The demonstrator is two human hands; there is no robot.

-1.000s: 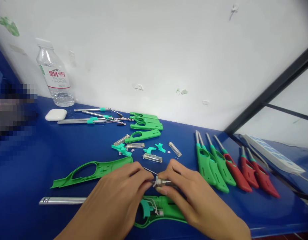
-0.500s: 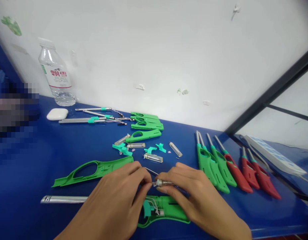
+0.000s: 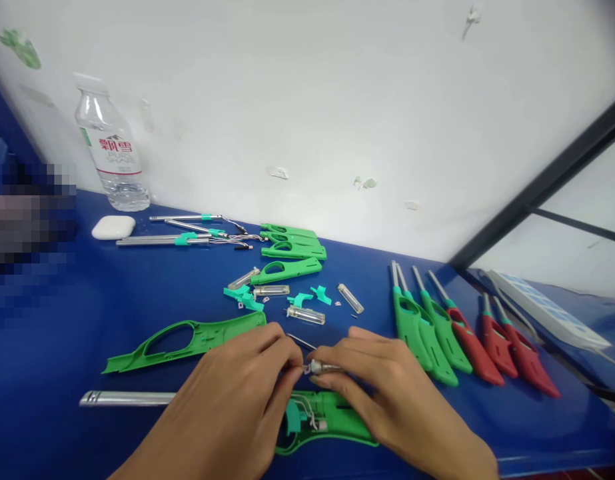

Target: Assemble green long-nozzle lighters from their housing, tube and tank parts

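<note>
My right hand [image 3: 387, 387] is closed around a lighter gas tank [image 3: 323, 366], most of it hidden by the fingers, its valve end pointing left. My left hand [image 3: 242, 393] pinches a small pale clip [image 3: 307, 369] at that valve end; whether the clip is seated cannot be made out. Beneath both hands lies an open green lighter half-shell [image 3: 347, 417] with wires, a teal trigger [image 3: 293, 417] and a long metal tube [image 3: 127, 399] reaching left. Another green half-shell [image 3: 212, 332] rests behind my left hand. A thin metal rod [image 3: 301, 341] lies just beyond the fingertips.
Several clear gas tanks [image 3: 306, 315], teal triggers [image 3: 320, 295] and green shells [image 3: 287, 269] lie further back. Metal tubes with wires [image 3: 162, 241], a white case [image 3: 113, 227] and a water bottle [image 3: 112, 147] are left. Assembled green [image 3: 412, 327] and red lighters [image 3: 527, 353] and a power strip [image 3: 552, 310] are right.
Hardly anything differs. Both hands stay at the valve end, with the clip and the gas tank turned very slightly. The whole view has shifted a touch.
</note>
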